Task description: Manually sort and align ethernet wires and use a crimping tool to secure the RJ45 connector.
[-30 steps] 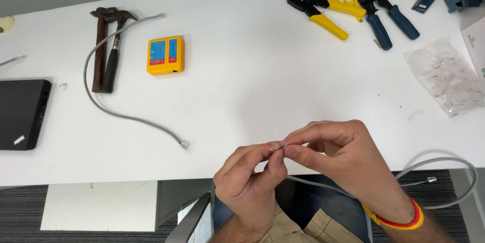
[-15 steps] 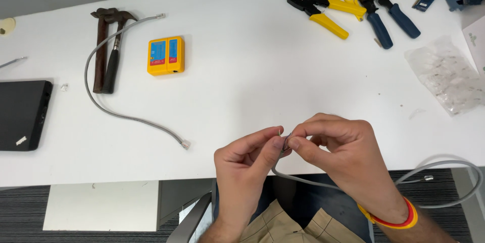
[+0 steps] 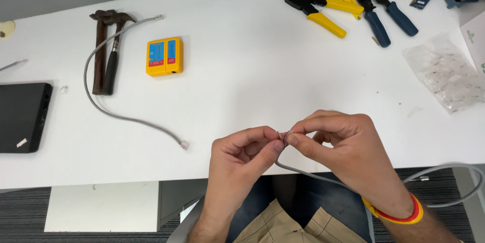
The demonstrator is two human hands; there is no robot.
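Note:
My left hand (image 3: 241,164) and my right hand (image 3: 348,154) meet at the near edge of the white table (image 3: 242,71). Both pinch the stripped end of a grey network cable (image 3: 303,172), where small coloured wires stick out between the fingertips. The cable runs under my right hand and loops off to the right past the table edge. A red and yellow band sits on my right wrist.
A second grey cable (image 3: 116,114) with clear plugs lies at the left, beside a brown-handled tool (image 3: 106,53) and a yellow cable tester (image 3: 164,57). A black device (image 3: 20,116) rests at far left. Yellow-handled (image 3: 318,8) and blue-handled crimpers (image 3: 384,10) lie at the back right, near a clear bag of plugs (image 3: 447,73).
Both hands have shifted slightly while keeping the cable end pinched; the fingertips have worked at the small wires. Nothing on the table has moved.

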